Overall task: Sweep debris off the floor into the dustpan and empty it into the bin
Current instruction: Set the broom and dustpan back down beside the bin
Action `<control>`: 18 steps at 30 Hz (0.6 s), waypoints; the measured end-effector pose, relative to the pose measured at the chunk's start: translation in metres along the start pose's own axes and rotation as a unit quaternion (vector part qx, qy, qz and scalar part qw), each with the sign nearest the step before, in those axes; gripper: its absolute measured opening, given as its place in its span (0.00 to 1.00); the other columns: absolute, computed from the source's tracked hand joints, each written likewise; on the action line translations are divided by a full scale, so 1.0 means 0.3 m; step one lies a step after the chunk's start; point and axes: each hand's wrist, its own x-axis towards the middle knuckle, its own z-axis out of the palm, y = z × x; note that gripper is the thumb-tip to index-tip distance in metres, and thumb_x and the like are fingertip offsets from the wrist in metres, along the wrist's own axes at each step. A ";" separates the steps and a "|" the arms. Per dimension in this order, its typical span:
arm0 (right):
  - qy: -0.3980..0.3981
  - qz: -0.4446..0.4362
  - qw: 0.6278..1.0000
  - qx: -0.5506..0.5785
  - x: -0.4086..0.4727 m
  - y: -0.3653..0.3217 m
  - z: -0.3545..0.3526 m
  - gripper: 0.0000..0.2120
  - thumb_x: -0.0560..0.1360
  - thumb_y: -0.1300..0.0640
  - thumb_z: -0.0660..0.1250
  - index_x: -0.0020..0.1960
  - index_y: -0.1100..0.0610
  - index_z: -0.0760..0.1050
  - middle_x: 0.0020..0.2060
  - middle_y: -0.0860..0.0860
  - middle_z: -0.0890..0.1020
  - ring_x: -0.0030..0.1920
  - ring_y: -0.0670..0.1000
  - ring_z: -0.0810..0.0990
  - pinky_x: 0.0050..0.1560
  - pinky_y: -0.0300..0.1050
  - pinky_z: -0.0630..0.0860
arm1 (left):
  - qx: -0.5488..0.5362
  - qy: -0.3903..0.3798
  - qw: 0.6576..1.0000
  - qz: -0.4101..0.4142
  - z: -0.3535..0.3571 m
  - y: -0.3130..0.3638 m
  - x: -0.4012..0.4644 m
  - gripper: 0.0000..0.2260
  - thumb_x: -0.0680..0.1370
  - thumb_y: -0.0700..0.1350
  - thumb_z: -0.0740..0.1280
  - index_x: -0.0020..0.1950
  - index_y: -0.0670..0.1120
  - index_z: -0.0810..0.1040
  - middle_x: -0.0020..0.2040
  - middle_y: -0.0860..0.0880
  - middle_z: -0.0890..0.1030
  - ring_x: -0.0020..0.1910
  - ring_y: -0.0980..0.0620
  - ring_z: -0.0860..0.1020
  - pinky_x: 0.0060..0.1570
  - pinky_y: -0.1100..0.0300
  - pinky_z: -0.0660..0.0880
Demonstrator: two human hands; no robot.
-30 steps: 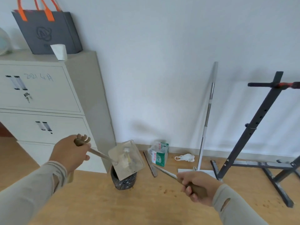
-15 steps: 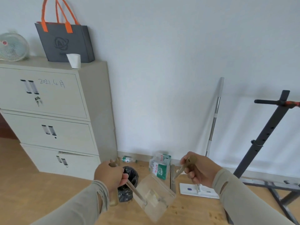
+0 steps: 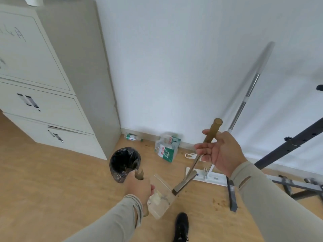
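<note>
My left hand (image 3: 139, 187) grips the brown handle of a clear plastic dustpan (image 3: 161, 199) held low over the wooden floor; pale scraps of debris lie inside the pan. My right hand (image 3: 218, 151) holds the brown handle of a small broom (image 3: 188, 173), fingers loosely round it, the handle tip pointing up. The dark brush head (image 3: 176, 191) sits at the dustpan's open edge. A small bin (image 3: 125, 163) lined with a black bag stands on the floor just left of and behind the dustpan, beside the cabinet corner.
A grey filing cabinet (image 3: 52, 102) fills the left. By the wall lie a plastic bottle (image 3: 132, 137), a bagged green carton (image 3: 167, 149) and a white mask (image 3: 190, 156). A flat mop (image 3: 244, 105) leans on the wall; a black metal rack (image 3: 286, 147) stands at right. My black shoe (image 3: 181, 226) is below.
The view has tilted down toward the floor. The dustpan came away from the bin and dropped low to its right. My right hand brought the broom head to the pan's edge.
</note>
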 end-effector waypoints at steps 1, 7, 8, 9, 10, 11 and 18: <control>-0.005 0.001 1.000 -0.016 0.044 -0.016 -0.024 0.13 0.81 0.57 0.53 0.61 0.57 0.72 0.42 0.68 0.81 0.35 0.60 0.80 0.30 0.47 0.78 | 0.000 0.006 1.000 -0.013 0.047 0.000 0.027 0.16 0.79 0.32 0.63 0.66 0.43 0.73 0.47 0.36 0.83 0.29 0.51 0.80 0.25 0.62 0.79; 0.001 0.046 0.939 -0.341 0.293 -0.093 -0.132 0.15 0.80 0.47 0.68 0.49 0.60 0.77 0.30 0.61 0.80 0.28 0.57 0.77 0.33 0.47 0.76 | -0.029 0.056 0.994 -0.092 0.306 -0.022 0.200 0.18 0.79 0.33 0.65 0.68 0.44 0.73 0.44 0.38 0.84 0.32 0.49 0.81 0.37 0.56 0.83; -0.012 0.048 0.916 -0.398 0.330 -0.101 -0.137 0.21 0.79 0.43 0.67 0.48 0.62 0.78 0.30 0.62 0.81 0.29 0.57 0.77 0.33 0.47 0.78 | -0.039 0.066 0.992 -0.104 0.342 -0.033 0.224 0.18 0.80 0.34 0.65 0.68 0.44 0.72 0.43 0.38 0.84 0.32 0.49 0.81 0.38 0.56 0.83; -0.028 0.043 0.890 -0.454 0.365 -0.107 -0.138 0.24 0.79 0.40 0.65 0.48 0.64 0.78 0.31 0.62 0.83 0.29 0.58 0.78 0.35 0.47 0.79 | -0.051 0.076 0.989 -0.115 0.375 -0.043 0.244 0.17 0.80 0.34 0.65 0.68 0.43 0.72 0.42 0.38 0.84 0.31 0.49 0.81 0.38 0.56 0.83; -0.042 0.035 0.861 -0.506 0.401 -0.111 -0.142 0.25 0.79 0.40 0.63 0.48 0.64 0.80 0.30 0.60 0.84 0.30 0.59 0.79 0.38 0.49 0.81 | -0.059 0.083 0.987 -0.122 0.406 -0.050 0.259 0.17 0.80 0.34 0.65 0.68 0.43 0.72 0.42 0.38 0.84 0.31 0.49 0.81 0.37 0.57 0.82; -0.051 0.027 0.834 -0.548 0.437 -0.113 -0.147 0.24 0.78 0.40 0.62 0.48 0.62 0.81 0.29 0.57 0.84 0.30 0.58 0.80 0.41 0.50 0.83 | -0.064 0.089 0.986 -0.127 0.437 -0.060 0.276 0.18 0.79 0.34 0.65 0.69 0.43 0.72 0.41 0.38 0.84 0.32 0.48 0.81 0.34 0.59 0.81; -0.084 -0.007 0.754 -0.651 0.635 -0.132 -0.118 0.17 0.70 0.45 0.64 0.40 0.59 0.79 0.30 0.56 0.80 0.31 0.54 0.76 0.45 0.54 0.82 | -0.089 0.122 0.973 -0.172 0.601 -0.101 0.406 0.22 0.78 0.36 0.67 0.72 0.47 0.72 0.40 0.41 0.85 0.32 0.49 0.83 0.33 0.58 0.80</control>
